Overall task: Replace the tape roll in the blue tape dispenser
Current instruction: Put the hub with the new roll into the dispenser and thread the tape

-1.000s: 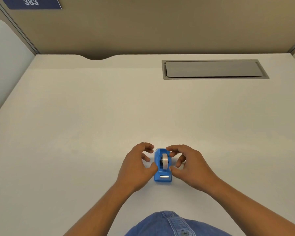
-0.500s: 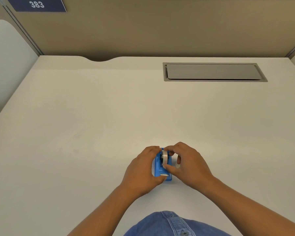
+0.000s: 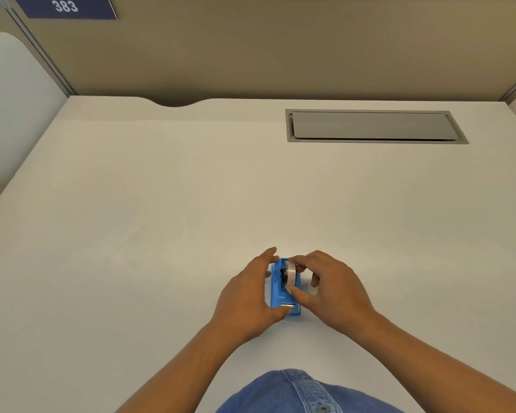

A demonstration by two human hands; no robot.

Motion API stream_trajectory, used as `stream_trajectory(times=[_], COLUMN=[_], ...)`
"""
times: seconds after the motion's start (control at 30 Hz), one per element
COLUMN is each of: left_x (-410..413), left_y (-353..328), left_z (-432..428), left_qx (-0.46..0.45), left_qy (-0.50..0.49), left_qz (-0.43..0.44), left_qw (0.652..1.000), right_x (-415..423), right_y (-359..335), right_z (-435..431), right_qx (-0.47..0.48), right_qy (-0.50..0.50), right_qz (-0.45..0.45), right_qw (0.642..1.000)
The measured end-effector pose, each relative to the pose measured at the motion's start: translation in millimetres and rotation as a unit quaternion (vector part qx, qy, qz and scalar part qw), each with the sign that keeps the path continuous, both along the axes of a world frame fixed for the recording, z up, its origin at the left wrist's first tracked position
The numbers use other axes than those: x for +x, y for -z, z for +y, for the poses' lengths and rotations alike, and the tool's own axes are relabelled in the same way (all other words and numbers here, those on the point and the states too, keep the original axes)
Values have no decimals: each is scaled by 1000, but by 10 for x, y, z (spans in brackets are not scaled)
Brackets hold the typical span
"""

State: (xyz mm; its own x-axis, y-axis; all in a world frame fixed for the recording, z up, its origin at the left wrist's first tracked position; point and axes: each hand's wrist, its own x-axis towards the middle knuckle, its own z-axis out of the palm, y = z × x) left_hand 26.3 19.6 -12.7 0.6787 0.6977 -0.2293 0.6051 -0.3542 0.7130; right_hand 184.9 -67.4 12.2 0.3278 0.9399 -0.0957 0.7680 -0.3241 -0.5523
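A small blue tape dispenser (image 3: 277, 296) stands on the white desk (image 3: 161, 204) near its front edge, cutter end toward me. My left hand (image 3: 245, 296) wraps its left side and holds it down. A pale tape roll (image 3: 291, 275) sits upright in the dispenser, tilted slightly, with a dark hub showing at its left. My right hand (image 3: 331, 290) pinches the roll between forefinger on top and thumb at the front. Something small and white (image 3: 312, 289) shows under my right fingers; I cannot tell what it is.
A grey metal cable hatch (image 3: 373, 126) lies flush in the desk at the back right. Beige partition walls close the back and sides, with a blue sign reading 383 (image 3: 66, 6) at the upper left. A denim shirt (image 3: 295, 394) shows at the bottom.
Both hands closed in on the dispenser: the left went from beside it to gripping its side, the right from hovering to pinching the roll, which now sits slightly raised and tilted.
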Motion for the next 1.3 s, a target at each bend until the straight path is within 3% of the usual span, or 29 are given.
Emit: stream_trajectory(times=[0.53, 1.3], left_x=[-13, -3], left_y=[-40, -9], left_z=[-18, -21], left_qx=[42, 11], left_qy=[21, 4], left_qz=[10, -4], left_qw=[999, 1000], right_x=[-30, 28], right_y=[11, 23], right_z=[-3, 95], right_qx=[4, 11], right_qy=[6, 0], right_qz=[-8, -35], right_qw=[1000, 999])
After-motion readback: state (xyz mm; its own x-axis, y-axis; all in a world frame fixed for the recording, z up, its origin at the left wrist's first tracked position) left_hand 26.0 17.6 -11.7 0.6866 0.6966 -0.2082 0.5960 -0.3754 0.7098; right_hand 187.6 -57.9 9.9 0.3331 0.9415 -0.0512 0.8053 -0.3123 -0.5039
